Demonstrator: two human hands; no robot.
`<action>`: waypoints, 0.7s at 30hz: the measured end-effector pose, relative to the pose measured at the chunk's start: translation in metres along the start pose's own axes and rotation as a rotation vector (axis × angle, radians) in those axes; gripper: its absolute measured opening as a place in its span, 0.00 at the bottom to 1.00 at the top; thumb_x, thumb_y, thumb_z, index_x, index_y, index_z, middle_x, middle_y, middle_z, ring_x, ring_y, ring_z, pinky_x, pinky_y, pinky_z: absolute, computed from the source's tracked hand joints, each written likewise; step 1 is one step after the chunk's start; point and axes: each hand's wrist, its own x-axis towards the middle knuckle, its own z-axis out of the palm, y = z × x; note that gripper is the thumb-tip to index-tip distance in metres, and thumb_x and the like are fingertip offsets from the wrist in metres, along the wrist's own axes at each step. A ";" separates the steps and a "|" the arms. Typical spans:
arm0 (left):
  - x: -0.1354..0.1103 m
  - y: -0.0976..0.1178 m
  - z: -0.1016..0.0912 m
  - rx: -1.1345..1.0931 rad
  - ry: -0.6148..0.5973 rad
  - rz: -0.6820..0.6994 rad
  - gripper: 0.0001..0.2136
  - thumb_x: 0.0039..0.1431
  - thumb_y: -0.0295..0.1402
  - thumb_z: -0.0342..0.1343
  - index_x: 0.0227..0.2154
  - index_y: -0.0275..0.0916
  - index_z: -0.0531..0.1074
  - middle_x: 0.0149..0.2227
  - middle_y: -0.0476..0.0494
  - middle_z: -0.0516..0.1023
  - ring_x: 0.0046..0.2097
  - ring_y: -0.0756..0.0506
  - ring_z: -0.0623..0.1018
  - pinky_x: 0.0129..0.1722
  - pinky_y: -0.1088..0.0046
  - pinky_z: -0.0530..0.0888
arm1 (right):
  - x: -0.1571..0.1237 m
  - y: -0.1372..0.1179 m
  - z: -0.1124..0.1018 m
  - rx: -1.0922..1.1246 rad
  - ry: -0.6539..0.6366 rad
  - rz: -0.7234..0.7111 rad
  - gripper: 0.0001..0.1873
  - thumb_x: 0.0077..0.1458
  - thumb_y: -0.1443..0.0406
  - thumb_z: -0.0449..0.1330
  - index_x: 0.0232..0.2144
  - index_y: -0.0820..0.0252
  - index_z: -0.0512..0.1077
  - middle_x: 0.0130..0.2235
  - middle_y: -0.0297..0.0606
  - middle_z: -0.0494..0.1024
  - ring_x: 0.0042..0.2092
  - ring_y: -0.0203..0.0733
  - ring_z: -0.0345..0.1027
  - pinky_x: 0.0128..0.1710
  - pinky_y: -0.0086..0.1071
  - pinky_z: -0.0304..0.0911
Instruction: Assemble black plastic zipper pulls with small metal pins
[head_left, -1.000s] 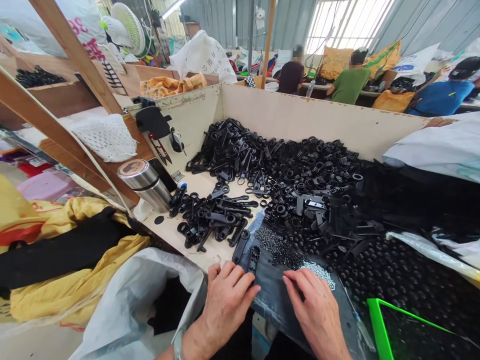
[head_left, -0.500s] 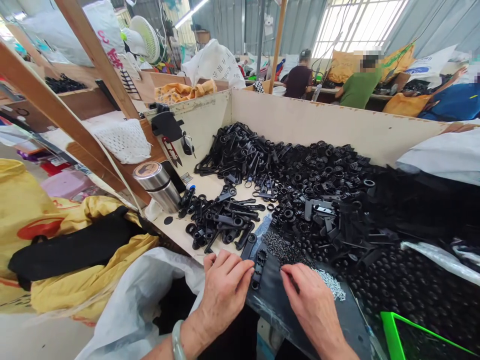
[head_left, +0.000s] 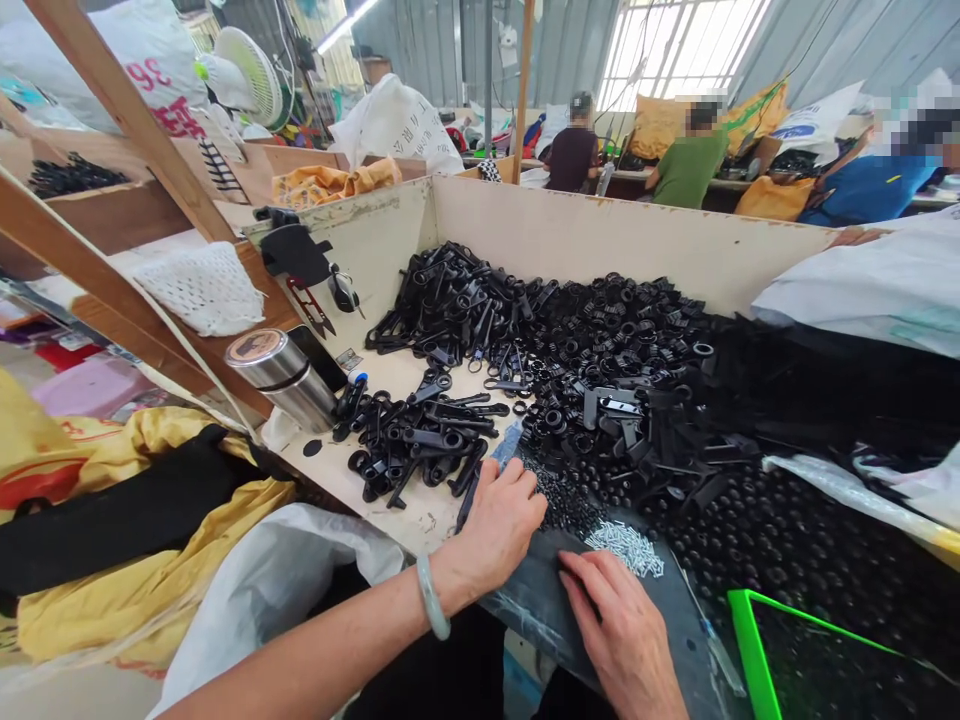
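Your left hand sits at the near edge of the black plastic pulls on the worktop, fingers curled down; can't tell if the grip holds one. Right hand lies flat on the dark sheet, grip slack and empty, beside the silver pins. Pulls look light, stiff, slick: pinch the ring end.

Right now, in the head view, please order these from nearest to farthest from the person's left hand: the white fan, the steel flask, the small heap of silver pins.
Measured from the left hand:
1. heap of silver pins, close by on its right, on the dark sheet.
2. steel flask, farther off to the left.
3. white fan, far away at the upper left.
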 end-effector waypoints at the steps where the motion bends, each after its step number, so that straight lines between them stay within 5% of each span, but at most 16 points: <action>1: 0.001 0.000 0.002 0.006 -0.008 -0.002 0.08 0.66 0.25 0.54 0.30 0.40 0.72 0.36 0.46 0.74 0.46 0.40 0.69 0.43 0.58 0.60 | 0.000 0.000 0.000 0.014 0.002 0.007 0.09 0.70 0.63 0.52 0.45 0.54 0.72 0.37 0.36 0.77 0.38 0.41 0.74 0.38 0.32 0.68; 8: 0.005 -0.002 0.010 0.002 -0.029 0.005 0.09 0.68 0.28 0.52 0.30 0.40 0.71 0.37 0.45 0.74 0.45 0.40 0.68 0.44 0.57 0.61 | -0.001 -0.001 0.000 0.008 -0.020 0.052 0.10 0.70 0.63 0.51 0.42 0.54 0.73 0.37 0.37 0.76 0.38 0.41 0.72 0.39 0.33 0.66; 13: 0.002 -0.005 -0.002 -0.126 -0.011 0.023 0.10 0.69 0.27 0.49 0.32 0.39 0.72 0.37 0.44 0.76 0.45 0.41 0.70 0.45 0.58 0.62 | 0.005 -0.002 -0.005 0.149 -0.040 0.182 0.12 0.69 0.60 0.54 0.39 0.53 0.77 0.35 0.35 0.77 0.37 0.42 0.72 0.39 0.34 0.64; 17: -0.017 0.005 -0.022 -0.746 0.021 -0.240 0.06 0.68 0.31 0.54 0.36 0.41 0.75 0.37 0.48 0.79 0.43 0.44 0.73 0.47 0.64 0.64 | 0.012 -0.011 -0.019 0.585 0.012 0.514 0.11 0.62 0.54 0.62 0.38 0.52 0.80 0.38 0.36 0.80 0.40 0.42 0.73 0.41 0.32 0.66; 21: -0.041 0.028 -0.028 -1.583 -0.114 -0.603 0.08 0.65 0.37 0.57 0.34 0.38 0.75 0.33 0.46 0.80 0.35 0.47 0.74 0.39 0.71 0.67 | 0.017 -0.028 -0.029 0.979 0.112 0.879 0.18 0.48 0.49 0.72 0.35 0.54 0.83 0.37 0.39 0.81 0.38 0.43 0.72 0.39 0.32 0.68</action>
